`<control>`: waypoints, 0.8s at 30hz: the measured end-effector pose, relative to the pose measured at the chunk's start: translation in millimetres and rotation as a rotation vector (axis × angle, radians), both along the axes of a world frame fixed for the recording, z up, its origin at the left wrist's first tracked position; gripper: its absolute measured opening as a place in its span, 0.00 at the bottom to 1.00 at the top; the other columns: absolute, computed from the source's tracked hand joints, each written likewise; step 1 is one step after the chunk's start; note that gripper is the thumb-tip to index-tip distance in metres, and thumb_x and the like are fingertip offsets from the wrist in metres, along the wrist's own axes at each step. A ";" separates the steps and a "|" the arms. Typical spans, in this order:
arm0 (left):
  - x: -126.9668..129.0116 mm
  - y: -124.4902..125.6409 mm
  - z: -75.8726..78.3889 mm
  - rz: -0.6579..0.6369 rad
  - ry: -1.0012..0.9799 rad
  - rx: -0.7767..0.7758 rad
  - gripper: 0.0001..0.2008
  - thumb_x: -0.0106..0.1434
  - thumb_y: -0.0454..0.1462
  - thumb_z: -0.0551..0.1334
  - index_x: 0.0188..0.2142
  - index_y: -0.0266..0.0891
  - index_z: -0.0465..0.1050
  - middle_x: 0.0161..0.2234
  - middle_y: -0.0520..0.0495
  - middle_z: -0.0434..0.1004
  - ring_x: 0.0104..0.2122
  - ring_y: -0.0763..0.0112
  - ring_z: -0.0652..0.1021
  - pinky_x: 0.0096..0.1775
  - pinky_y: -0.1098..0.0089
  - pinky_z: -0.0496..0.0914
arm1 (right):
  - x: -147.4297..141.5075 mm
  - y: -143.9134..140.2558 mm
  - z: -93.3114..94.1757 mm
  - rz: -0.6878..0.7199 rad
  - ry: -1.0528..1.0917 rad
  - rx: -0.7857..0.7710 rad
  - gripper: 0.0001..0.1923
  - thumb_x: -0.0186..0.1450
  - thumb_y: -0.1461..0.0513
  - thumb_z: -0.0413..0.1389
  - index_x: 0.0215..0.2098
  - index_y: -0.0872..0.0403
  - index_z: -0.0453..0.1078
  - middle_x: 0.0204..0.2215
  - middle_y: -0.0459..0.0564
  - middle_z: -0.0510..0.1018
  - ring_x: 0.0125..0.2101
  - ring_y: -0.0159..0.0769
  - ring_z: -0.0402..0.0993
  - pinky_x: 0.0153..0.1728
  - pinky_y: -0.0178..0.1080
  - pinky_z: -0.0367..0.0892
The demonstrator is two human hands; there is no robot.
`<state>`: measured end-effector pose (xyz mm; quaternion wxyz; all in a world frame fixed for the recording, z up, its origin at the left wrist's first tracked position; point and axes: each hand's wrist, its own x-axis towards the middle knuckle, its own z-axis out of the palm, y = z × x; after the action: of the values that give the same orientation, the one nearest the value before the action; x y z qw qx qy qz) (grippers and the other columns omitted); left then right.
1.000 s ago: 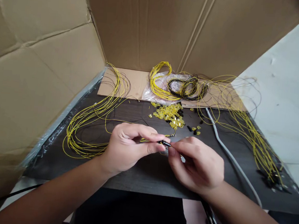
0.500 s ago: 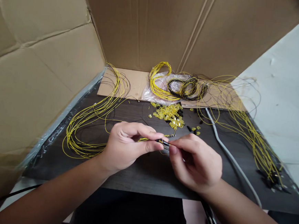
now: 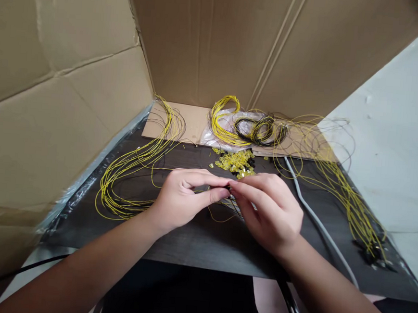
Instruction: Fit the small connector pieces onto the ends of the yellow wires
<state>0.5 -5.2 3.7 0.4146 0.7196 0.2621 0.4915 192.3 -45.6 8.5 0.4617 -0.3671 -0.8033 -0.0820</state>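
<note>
My left hand (image 3: 186, 198) and my right hand (image 3: 268, 212) meet fingertip to fingertip over the dark table (image 3: 195, 237). Between thumb and forefinger my left hand pinches a thin yellow wire (image 3: 222, 220) with a small black connector at its end. My right hand's fingertips close on that same connector, which is almost hidden by the fingers. A loop of the yellow wire hangs just below the hands. A heap of small yellow plastic housings (image 3: 235, 161) lies just beyond the hands.
A bundle of long yellow wires (image 3: 127, 179) loops at the left, another (image 3: 353, 206) trails off to the right. Coiled yellow and black wires (image 3: 247, 128) rest on plastic at the back. A grey cable (image 3: 319, 223) runs diagonally on the right. Cardboard walls (image 3: 54, 101) enclose left and back.
My hands have drawn closer together and slightly farther from me, so the black connector is now covered by the fingertips. The view has shifted a little.
</note>
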 end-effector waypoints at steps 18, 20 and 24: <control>-5.1 -0.2 1.6 -0.094 0.009 -0.222 0.10 0.59 0.39 0.69 0.39 0.36 0.82 0.29 0.45 0.81 0.26 0.74 0.75 0.29 0.73 0.70 | 4.0 3.6 23.6 -0.110 -0.062 0.262 0.13 0.60 0.71 0.60 0.41 0.54 0.69 0.32 0.49 0.77 0.31 0.34 0.73 0.33 0.37 0.71; -6.2 -1.4 5.6 -0.008 0.016 -0.051 0.07 0.58 0.36 0.68 0.36 0.36 0.81 0.27 0.47 0.79 0.25 0.75 0.72 0.28 0.73 0.68 | 9.1 4.8 35.1 -0.146 -0.028 0.349 0.13 0.59 0.71 0.61 0.41 0.53 0.70 0.31 0.49 0.77 0.31 0.34 0.74 0.33 0.37 0.71; -9.4 -1.4 14.6 0.119 -0.002 0.302 0.06 0.57 0.30 0.65 0.34 0.38 0.80 0.27 0.49 0.79 0.26 0.74 0.71 0.30 0.71 0.67 | 24.9 4.5 57.1 -0.223 0.025 0.538 0.14 0.57 0.72 0.62 0.41 0.55 0.73 0.29 0.51 0.77 0.29 0.36 0.74 0.32 0.39 0.69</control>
<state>-8.9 -6.6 18.2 0.2722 0.7565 0.2270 0.5496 217.2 -41.2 65.6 0.5406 -0.3184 -0.7017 -0.3376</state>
